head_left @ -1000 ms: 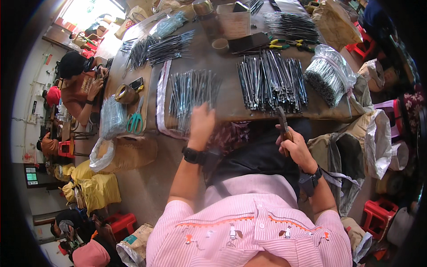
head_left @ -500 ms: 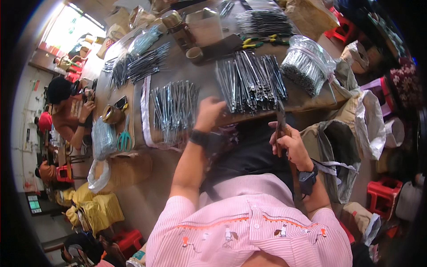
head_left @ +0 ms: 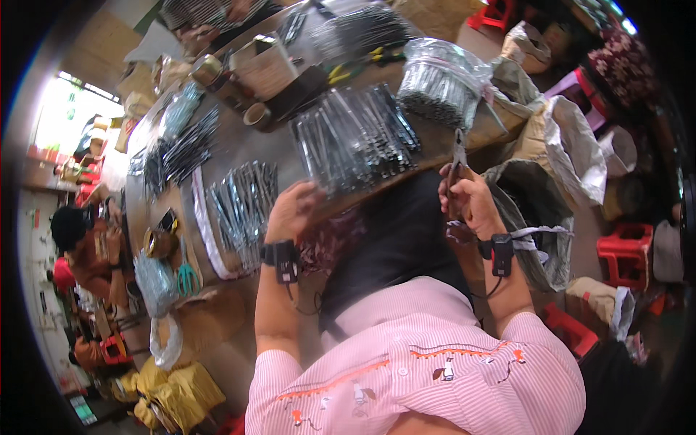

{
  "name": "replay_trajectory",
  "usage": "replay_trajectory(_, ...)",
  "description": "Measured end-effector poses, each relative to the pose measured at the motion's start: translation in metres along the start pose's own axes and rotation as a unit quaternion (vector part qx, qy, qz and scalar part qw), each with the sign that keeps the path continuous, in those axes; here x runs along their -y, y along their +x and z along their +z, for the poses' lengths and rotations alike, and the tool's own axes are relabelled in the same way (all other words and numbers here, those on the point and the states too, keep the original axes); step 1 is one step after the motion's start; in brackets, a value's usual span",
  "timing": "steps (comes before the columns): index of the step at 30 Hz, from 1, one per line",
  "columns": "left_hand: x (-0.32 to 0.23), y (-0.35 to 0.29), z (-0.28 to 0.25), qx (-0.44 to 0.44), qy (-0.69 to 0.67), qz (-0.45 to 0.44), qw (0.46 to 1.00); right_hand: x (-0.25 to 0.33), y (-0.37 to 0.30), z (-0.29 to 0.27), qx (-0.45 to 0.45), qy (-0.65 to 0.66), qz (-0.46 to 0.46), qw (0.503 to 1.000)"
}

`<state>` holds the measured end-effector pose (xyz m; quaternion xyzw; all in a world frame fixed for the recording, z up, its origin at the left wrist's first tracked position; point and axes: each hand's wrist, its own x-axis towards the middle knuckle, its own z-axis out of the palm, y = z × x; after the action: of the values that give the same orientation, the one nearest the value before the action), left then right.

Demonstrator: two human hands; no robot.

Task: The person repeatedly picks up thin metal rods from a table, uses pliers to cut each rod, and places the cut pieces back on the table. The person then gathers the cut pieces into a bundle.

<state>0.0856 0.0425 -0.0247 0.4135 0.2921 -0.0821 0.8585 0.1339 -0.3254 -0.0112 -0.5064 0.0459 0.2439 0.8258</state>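
My right hand [head_left: 470, 199] is closed around a pair of pliers [head_left: 460, 150], in front of the table's near edge, with their metal jaws pointing up and away from me. My left hand [head_left: 296, 209] hovers at the table edge, by the lower left corner of a wide pile of thin metal strips [head_left: 355, 138]. Its fingers are smeared by motion, so I cannot see whether they hold anything. A smaller pile of similar strips [head_left: 243, 206] lies left of that hand. Beyond my right hand stands a plastic-wrapped bundle of strips [head_left: 438, 87].
Yellow-handled pliers [head_left: 341, 72], a small cup [head_left: 257, 116] and a flask [head_left: 210, 72] stand or lie farther back. Teal scissors [head_left: 189, 275] are at the left edge. Open sacks [head_left: 540, 243] stand at the right. A co-worker [head_left: 83, 239] sits at the left.
The view has turned, shifting the table toward the left, and another person's hands now show at the far side. My left hand stays near the large pile's corner; my right keeps the pliers.
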Motion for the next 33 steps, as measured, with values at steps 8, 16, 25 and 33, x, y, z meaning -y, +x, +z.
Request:
replay_trajectory(8, -0.007, -0.028, 0.000, 0.020, 0.044, 0.036, 0.998, 0.007, 0.030, -0.061, -0.018, 0.169, -0.049, 0.984)
replay_trajectory(16, -0.001, -0.059, 0.023, 0.023, 0.032, 0.065, 0.997, 0.023, 0.067, -0.080, -0.111, 0.057, -0.107, 0.986)
replay_trajectory(25, 0.005, -0.074, 0.044, 0.054, 0.017, 0.073, 0.996, 0.026, 0.097, -0.060, -0.231, -0.084, -0.171, 0.954)
replay_trajectory(33, 0.013, -0.094, 0.005, 0.022, -0.005, 0.056, 0.998, 0.033, 0.068, -0.068, -0.196, 0.120, -0.054, 0.972)
